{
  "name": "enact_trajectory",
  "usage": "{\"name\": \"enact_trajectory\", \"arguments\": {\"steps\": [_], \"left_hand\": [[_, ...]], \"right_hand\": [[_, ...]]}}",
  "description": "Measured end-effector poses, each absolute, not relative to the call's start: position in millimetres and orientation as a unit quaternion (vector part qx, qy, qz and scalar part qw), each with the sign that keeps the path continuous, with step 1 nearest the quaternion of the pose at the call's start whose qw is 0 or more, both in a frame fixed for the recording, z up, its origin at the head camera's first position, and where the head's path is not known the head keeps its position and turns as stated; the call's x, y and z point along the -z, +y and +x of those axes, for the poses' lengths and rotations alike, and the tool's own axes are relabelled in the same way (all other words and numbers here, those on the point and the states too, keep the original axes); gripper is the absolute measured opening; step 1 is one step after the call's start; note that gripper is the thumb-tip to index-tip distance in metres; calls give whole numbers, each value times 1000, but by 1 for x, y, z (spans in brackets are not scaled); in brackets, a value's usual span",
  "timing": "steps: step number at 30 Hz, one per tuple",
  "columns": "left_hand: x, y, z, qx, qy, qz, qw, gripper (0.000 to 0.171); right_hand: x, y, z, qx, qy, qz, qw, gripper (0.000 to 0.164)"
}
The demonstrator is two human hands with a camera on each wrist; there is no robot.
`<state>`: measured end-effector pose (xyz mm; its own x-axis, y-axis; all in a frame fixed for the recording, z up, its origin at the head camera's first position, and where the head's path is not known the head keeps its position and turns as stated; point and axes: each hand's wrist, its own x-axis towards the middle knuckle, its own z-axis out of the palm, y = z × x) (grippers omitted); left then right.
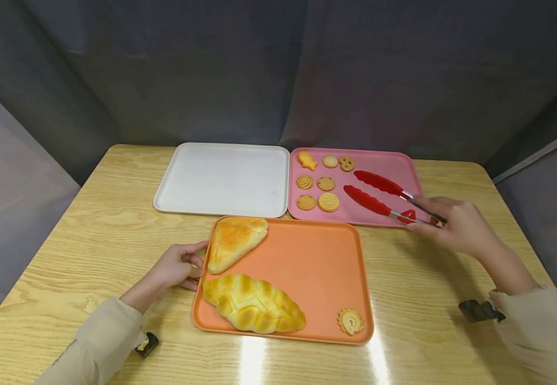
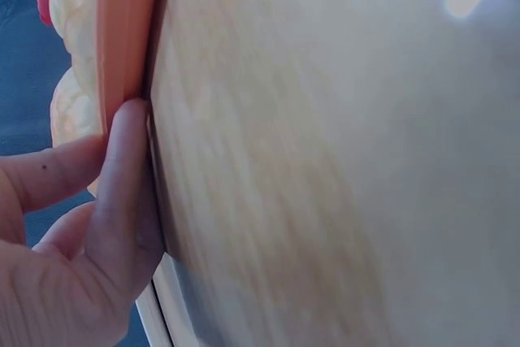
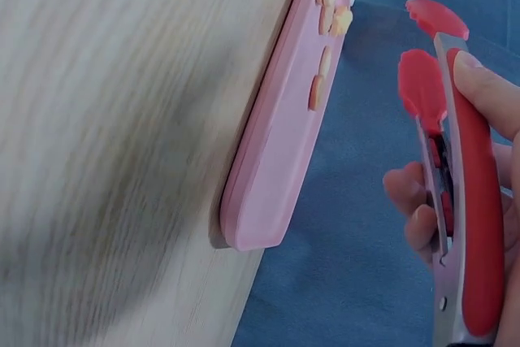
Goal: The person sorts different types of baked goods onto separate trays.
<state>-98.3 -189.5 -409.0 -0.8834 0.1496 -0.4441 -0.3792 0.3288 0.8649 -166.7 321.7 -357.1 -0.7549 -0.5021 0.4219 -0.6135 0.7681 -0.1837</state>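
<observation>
My right hand (image 1: 456,227) grips red-tipped metal tongs (image 1: 367,200), their arms spread apart above the pink tray (image 1: 384,160). In the right wrist view the tongs (image 3: 475,217) show a red handle under the thumb, with fingers curled round the other arm. Several small cookies (image 1: 326,184) lie on the pink tray's left half. My left hand (image 1: 177,267) holds the left rim of the orange tray (image 1: 321,267); thumb and finger meet that rim (image 2: 126,38) in the left wrist view. On the orange tray lie a triangular bread (image 1: 235,240), a braided bread (image 1: 254,305) and a round scalloped cookie (image 1: 350,321).
A white tray (image 1: 225,179) stands at the back left, beside the pink tray. All the trays rest on a wooden table (image 1: 114,235). Dark cloth (image 1: 211,69) hangs behind the table's far edge, and paler panels stand at both sides.
</observation>
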Motion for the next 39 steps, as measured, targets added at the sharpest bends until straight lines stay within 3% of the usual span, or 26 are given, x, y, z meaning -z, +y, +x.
{"name": "enact_trajectory", "arguments": {"steps": [8, 30, 39], "left_hand": [[407, -189, -98, -570, 784, -74, 234, 68], [408, -189, -98, -560, 792, -70, 234, 68], [407, -190, -98, -562, 791, -69, 232, 68]], "right_hand": [[356, 328, -156, -193, -891, 367, 186, 64], [331, 326, -115, -209, -872, 426, 119, 60], [323, 321, -98, -145, -880, 444, 82, 61]]}}
